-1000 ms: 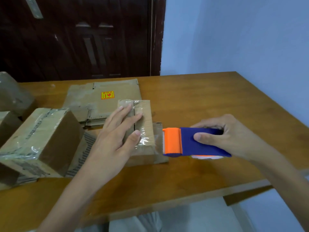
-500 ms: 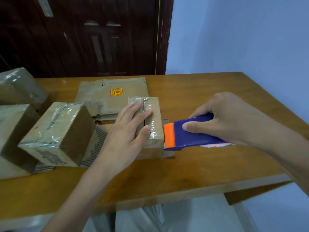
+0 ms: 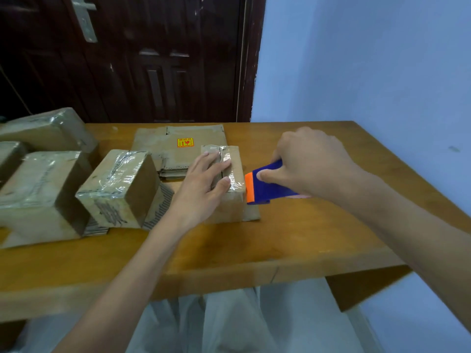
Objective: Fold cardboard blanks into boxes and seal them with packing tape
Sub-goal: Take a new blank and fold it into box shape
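A small cardboard box (image 3: pixel 234 161) sits mid-table with clear tape running along its top seam. My left hand (image 3: pixel 201 189) lies flat on the box top, fingers straight, pressing it down. My right hand (image 3: pixel 308 161) grips a blue and orange tape dispenser (image 3: pixel 265 187), tilted nose-down, its orange end touching the box's right edge. Part of the dispenser is hidden under my hand.
Flat cardboard blanks (image 3: pixel 178 146) with a yellow-red sticker lie behind the box. Several taped boxes (image 3: pixel 119 184) stand at the left. The wooden table (image 3: pixel 318 225) ends near my body and at the right, by a blue wall; a dark door stands behind.
My right hand has brought the dispenser from just right of the box up against its right edge and tilted it nose-down. My left hand stays pressed on the box top.
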`<control>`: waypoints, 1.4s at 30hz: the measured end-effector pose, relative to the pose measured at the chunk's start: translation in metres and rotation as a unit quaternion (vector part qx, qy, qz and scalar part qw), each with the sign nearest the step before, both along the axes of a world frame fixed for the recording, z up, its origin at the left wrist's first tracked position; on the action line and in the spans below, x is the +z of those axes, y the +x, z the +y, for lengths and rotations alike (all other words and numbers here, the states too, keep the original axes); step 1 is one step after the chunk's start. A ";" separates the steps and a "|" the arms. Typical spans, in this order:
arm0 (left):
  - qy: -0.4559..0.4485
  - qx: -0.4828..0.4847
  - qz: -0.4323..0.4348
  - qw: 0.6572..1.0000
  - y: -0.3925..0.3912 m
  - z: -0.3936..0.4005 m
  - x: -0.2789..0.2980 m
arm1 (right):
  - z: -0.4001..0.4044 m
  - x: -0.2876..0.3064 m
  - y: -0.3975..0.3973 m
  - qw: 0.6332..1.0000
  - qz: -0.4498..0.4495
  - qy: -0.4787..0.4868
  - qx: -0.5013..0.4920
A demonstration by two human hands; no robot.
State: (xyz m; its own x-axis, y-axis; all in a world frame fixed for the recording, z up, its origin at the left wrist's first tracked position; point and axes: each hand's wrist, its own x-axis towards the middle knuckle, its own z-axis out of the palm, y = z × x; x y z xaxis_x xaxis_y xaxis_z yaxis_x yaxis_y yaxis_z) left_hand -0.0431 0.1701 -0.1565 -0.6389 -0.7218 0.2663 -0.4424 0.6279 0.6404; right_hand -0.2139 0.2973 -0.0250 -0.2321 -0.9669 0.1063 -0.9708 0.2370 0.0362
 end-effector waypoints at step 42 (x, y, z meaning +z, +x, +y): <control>-0.045 0.051 0.035 0.997 0.003 0.006 -0.008 | 0.008 -0.136 0.002 0.918 -0.129 -0.375 -0.020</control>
State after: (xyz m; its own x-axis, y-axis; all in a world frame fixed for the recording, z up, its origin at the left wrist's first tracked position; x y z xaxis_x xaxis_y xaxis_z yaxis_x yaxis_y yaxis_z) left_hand -0.0401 0.1759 -0.1643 -0.5408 -0.7534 0.3741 -0.4633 0.6380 0.6151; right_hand -0.2116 0.3058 -0.1606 -0.3770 -0.6349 0.6743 -0.9140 0.1372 -0.3819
